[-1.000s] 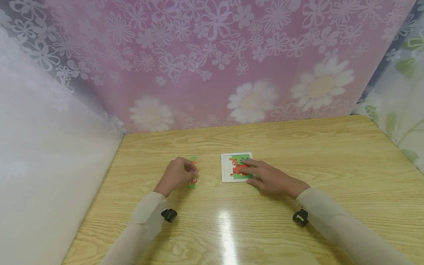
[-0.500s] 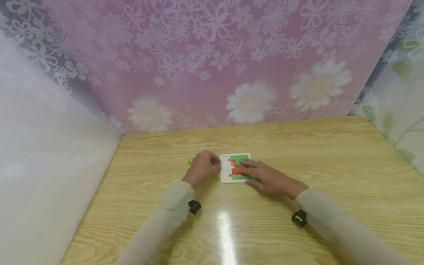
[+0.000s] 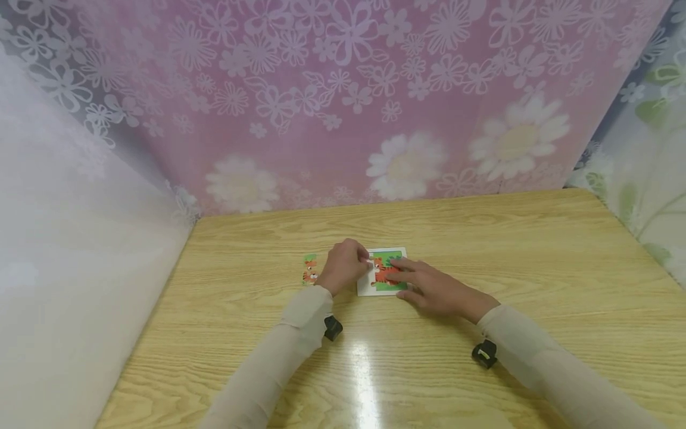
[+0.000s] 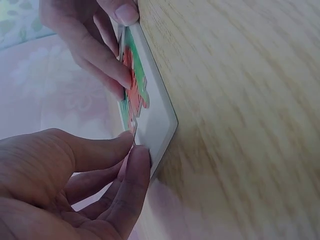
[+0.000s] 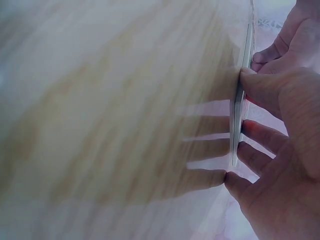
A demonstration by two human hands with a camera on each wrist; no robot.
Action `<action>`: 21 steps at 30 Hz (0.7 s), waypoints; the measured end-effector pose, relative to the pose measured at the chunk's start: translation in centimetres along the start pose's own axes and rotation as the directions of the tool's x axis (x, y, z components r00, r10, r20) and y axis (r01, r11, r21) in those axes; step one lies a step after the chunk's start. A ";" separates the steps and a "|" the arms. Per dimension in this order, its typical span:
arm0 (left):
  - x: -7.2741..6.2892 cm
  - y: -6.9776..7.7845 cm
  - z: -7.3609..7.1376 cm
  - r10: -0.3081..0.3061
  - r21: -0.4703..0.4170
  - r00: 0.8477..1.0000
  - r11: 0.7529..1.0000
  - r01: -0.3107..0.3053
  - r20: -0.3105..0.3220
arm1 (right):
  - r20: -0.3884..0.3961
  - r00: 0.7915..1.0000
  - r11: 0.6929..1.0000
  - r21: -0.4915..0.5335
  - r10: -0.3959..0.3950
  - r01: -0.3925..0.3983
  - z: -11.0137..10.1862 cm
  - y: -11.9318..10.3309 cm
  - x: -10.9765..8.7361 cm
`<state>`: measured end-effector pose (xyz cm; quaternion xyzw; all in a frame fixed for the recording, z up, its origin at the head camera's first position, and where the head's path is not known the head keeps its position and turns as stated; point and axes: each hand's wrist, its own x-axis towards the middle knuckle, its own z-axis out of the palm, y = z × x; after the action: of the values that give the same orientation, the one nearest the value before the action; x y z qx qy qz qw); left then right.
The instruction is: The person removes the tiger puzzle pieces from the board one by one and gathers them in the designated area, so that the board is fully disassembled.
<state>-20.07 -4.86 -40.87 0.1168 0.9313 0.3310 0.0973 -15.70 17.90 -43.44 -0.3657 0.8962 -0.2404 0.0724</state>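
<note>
A jigsaw board (image 3: 365,288) with a white frame lies flat on the table, its right part filled with pieces of an orange tiger on green. My left hand (image 3: 344,268) is over the board's left side. Thumb and forefinger pinch a small puzzle piece (image 4: 133,139), mostly hidden by them, at the edge of the fitted pieces. On the board's right side rests my right hand (image 3: 431,286), fingers spread and fairly straight over the tiger picture. In the right wrist view its thumb touches the board's edge (image 5: 235,132). Loose tiger pieces (image 3: 309,271) lie left of the left hand.
The wooden table (image 3: 504,238) runs back to a pink flowered curtain (image 3: 321,149). A pale sheet (image 3: 80,250) hangs along the left side. Each wrist wears a small black device (image 3: 333,328).
My left hand has moved right from the loose pieces to the board, carrying a puzzle piece. The right hand has stayed on the board.
</note>
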 end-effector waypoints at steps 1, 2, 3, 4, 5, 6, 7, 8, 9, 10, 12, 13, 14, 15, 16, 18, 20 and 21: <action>0.1 0.0 0.0 -0.001 -0.003 1.000 1.000 0.001 -0.001 | 0.000 1.000 1.000 -0.005 -0.004 0.004 0.0 0.0 0.0; 0.1 0.1 0.1 0.000 -0.004 1.000 1.000 0.000 -0.004 | 0.001 1.000 1.000 -0.005 -0.004 0.004 0.0 0.0 0.0; 0.2 0.1 0.1 -0.003 -0.004 1.000 1.000 0.003 -0.006 | 0.004 1.000 1.000 -0.005 -0.001 0.001 0.0 0.0 0.1; 0.2 0.1 0.1 -0.006 -0.004 1.000 1.000 0.006 -0.009 | 0.006 1.000 1.000 -0.007 0.000 0.000 0.1 0.0 0.1; 0.2 0.2 0.1 -0.007 -0.005 1.000 1.000 0.007 -0.012 | 0.007 1.000 1.000 -0.008 0.002 -0.002 0.1 0.0 0.1; 0.2 0.2 0.1 -0.011 -0.006 1.000 1.000 0.011 -0.014 | 0.008 1.000 1.000 -0.010 0.001 -0.001 0.1 0.0 0.1; 0.3 0.2 0.2 -0.014 -0.008 1.000 1.000 0.013 -0.017 | 0.008 1.000 1.000 -0.010 0.000 0.000 0.1 0.0 0.1; 0.3 0.2 0.2 -0.017 -0.009 1.000 1.000 0.017 -0.019 | 0.007 1.000 1.000 -0.009 -0.001 0.001 0.0 0.0 0.1; 0.3 0.2 0.2 -0.023 -0.016 0.999 1.000 0.023 -0.022 | 0.004 1.000 1.000 -0.012 -0.007 0.007 0.1 0.0 0.1; 0.3 0.2 0.2 -0.027 -0.024 0.999 0.999 0.026 -0.024 | 0.001 1.000 1.000 -0.011 -0.010 0.010 0.1 0.0 0.1; 0.3 0.3 0.3 -0.035 -0.037 0.999 0.999 0.034 -0.026 | -0.002 1.000 1.000 -0.010 -0.015 0.015 0.0 0.0 0.0; 0.3 0.3 0.3 -0.034 -0.039 0.999 0.999 0.033 -0.030 | -0.003 1.000 1.000 -0.012 -0.018 0.018 0.0 0.0 0.0; 0.3 0.4 0.3 -0.036 -0.043 0.999 0.998 0.035 -0.032 | -0.002 1.000 1.000 -0.010 -0.017 0.017 0.0 0.0 0.0; 0.3 0.4 0.3 -0.036 -0.050 0.999 0.998 0.034 -0.034 | -0.003 1.000 1.000 -0.011 -0.019 0.019 0.0 0.0 0.0; 0.3 0.4 0.4 -0.034 -0.048 0.999 0.998 0.032 -0.037 | -0.001 1.000 1.000 -0.009 -0.015 0.015 0.0 0.0 0.0; 0.3 0.5 0.5 -0.030 -0.044 0.999 0.999 0.028 -0.043 | -0.002 1.000 1.000 -0.013 -0.021 0.021 0.0 0.1 0.1; 0.3 0.5 0.6 -0.029 -0.031 0.998 0.999 0.027 -0.049 | -0.003 1.000 1.000 -0.017 -0.026 0.025 0.1 0.1 0.1; 0.2 0.5 0.6 -0.029 -0.027 0.998 0.999 0.028 -0.053 | -0.003 1.000 0.999 -0.020 -0.026 0.026 0.1 0.1 0.1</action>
<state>-20.07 -4.07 -41.03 0.0932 0.9307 0.3447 0.0787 -15.83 17.87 -43.56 -0.3777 0.8938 -0.2331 0.0641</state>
